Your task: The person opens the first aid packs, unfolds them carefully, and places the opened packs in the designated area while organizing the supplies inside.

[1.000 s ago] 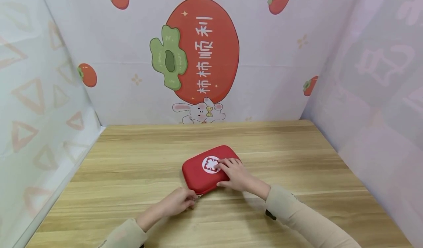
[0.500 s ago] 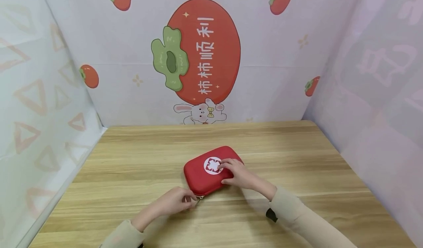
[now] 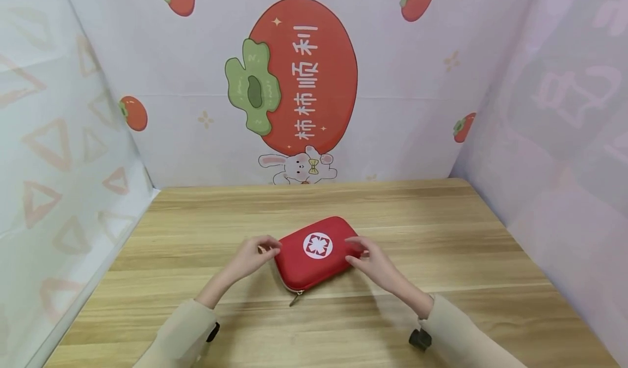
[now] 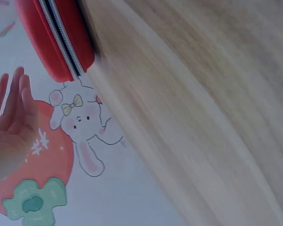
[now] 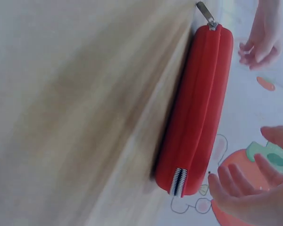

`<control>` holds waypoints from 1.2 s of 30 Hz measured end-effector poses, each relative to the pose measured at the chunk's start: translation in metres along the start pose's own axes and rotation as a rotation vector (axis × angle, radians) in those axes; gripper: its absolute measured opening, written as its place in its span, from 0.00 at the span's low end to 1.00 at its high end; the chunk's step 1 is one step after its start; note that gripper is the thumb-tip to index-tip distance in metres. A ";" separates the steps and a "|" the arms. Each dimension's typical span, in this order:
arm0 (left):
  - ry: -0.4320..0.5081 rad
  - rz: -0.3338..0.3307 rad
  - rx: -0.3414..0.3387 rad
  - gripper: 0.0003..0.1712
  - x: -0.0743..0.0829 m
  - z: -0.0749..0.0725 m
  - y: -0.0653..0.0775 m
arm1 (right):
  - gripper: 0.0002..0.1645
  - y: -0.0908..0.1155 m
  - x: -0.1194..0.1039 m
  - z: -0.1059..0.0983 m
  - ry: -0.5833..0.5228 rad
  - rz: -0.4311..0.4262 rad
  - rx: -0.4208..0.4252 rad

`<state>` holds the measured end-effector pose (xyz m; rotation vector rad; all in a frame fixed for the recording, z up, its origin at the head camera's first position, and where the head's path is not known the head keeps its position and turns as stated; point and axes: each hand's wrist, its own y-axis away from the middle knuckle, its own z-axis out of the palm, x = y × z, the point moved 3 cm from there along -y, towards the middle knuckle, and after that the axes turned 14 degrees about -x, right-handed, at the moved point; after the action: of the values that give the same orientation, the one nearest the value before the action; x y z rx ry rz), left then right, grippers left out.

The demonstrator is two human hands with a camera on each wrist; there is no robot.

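Note:
A red zippered hard-shell case [image 3: 314, 270] with a white round emblem lies slightly askew on the wooden table. My left hand [image 3: 250, 260] is at its left end, with loosely bent fingers and the fingertips right at the edge. At the right end is my right hand [image 3: 376, 264], thumb and fingers spread apart around the corner. Neither hand grips anything. The metal zipper pull [image 3: 295, 298] hangs from the near left corner and also shows on the case [image 5: 193, 113] in the right wrist view. In the left wrist view, two zipper tooth rows [image 4: 61, 40] run with a dark strip between them.
The wooden table [image 3: 196, 221] extends around the case on all sides. Behind it stands a white backdrop [image 3: 392, 84] printed with persimmons and a rabbit. Pale printed cloth walls close off the left and right sides.
My left hand has let go of the zipper pull and moved up to the case's left end. My right hand has lifted off the top and shifted right. The zipper pull now hangs free.

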<state>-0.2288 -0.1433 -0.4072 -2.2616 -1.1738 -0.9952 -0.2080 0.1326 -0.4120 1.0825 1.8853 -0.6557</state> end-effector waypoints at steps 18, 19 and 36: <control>0.116 -0.101 -0.086 0.24 -0.031 0.006 -0.036 | 0.30 0.020 0.011 0.027 -0.252 0.202 -0.029; 0.116 -0.102 -0.096 0.24 -0.032 0.006 -0.036 | 0.31 0.020 0.011 0.028 -0.260 0.200 -0.041; 0.169 -0.105 -0.184 0.30 -0.023 0.020 -0.020 | 0.32 0.000 0.015 0.024 -0.273 0.249 -0.005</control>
<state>-0.2464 -0.1320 -0.4367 -2.2186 -1.1810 -1.3566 -0.2026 0.1208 -0.4370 1.1391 1.4908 -0.6198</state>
